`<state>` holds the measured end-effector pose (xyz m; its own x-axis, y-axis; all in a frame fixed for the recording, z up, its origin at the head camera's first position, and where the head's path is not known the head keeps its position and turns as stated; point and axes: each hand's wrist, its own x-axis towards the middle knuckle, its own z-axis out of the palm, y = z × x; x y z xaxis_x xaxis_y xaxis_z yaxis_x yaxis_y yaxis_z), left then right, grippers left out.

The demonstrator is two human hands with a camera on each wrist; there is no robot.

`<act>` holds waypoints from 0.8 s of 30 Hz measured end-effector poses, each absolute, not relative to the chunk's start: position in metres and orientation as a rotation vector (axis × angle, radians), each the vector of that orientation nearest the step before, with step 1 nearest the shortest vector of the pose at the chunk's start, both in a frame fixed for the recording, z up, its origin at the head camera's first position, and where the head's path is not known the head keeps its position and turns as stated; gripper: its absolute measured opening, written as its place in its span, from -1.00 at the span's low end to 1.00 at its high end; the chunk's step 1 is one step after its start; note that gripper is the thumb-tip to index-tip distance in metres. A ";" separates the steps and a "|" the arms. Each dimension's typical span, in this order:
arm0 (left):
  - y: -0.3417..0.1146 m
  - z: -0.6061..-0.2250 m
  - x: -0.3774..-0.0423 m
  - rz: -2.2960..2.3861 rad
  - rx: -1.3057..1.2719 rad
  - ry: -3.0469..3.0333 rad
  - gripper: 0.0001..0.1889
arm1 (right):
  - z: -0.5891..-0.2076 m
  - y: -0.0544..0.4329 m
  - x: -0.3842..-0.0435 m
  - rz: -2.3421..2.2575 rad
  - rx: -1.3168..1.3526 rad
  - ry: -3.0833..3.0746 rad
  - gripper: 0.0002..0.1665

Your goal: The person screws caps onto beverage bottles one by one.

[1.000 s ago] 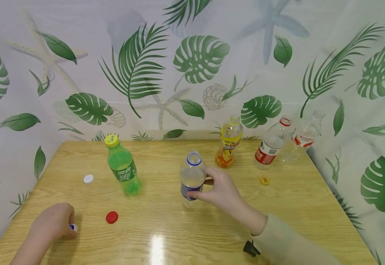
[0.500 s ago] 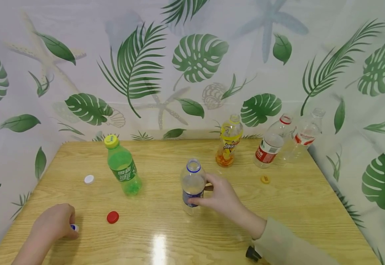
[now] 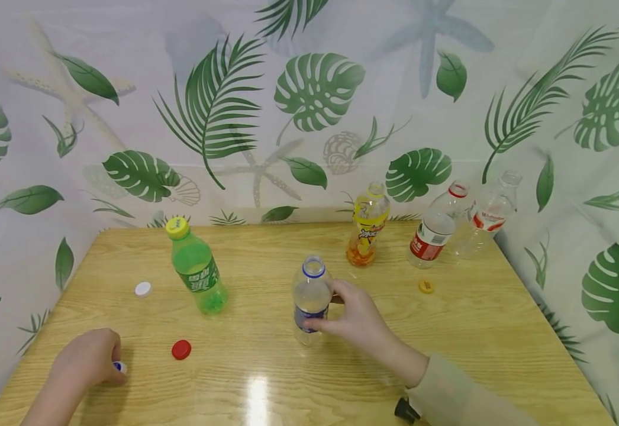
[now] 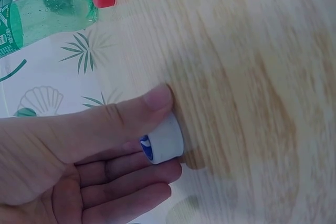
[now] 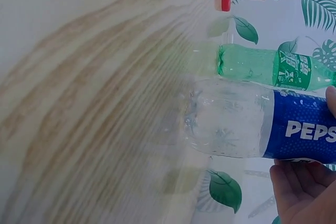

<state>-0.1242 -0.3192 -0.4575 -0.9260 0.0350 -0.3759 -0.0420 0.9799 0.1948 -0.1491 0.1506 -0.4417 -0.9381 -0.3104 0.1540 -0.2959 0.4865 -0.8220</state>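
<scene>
Slightly closer to the person, the clear bottle has been brought over the last second; whether it was lowered or drawn back cannot be told, and hardly any shift is seen in the latter half of that second. What this seems to mean for the work in hand is that the bottle is being steadied rather than carried. It is kept upright, its base apparently on the table, and its neck is uncapped.

By the right hand the bottle is gripped around its blue label, the thumb laid across the near side and the fingers set behind; the hand is spread only as wide as the bottle's body, which lies directly within its grasp.

By the left hand a blue-and-white cap is pinched between thumb and fingers, low over the table, while the other fingers are left loosely extended. The cap is thus held well apart from the bottle's neck.

Between the left hand and the bottle a red cap is seen lying, nearer to the hand, and beyond it the green bottle is left standing, its yellow lid fitted
</scene>
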 end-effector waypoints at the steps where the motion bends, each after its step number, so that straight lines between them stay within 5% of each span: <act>1: -0.319 -0.457 -0.124 0.280 -0.007 2.739 -0.53 | -0.441 0.151 -0.149 -1.469 -0.555 2.704 -0.22; 15: -0.319 -0.458 -0.122 0.280 -0.016 2.736 -0.54 | -0.429 0.141 -0.160 -1.570 -0.571 2.603 0.03; 24: -0.319 -0.458 -0.124 0.275 -0.015 2.741 -0.54 | -0.427 0.129 -0.157 -1.733 -0.427 2.445 -0.05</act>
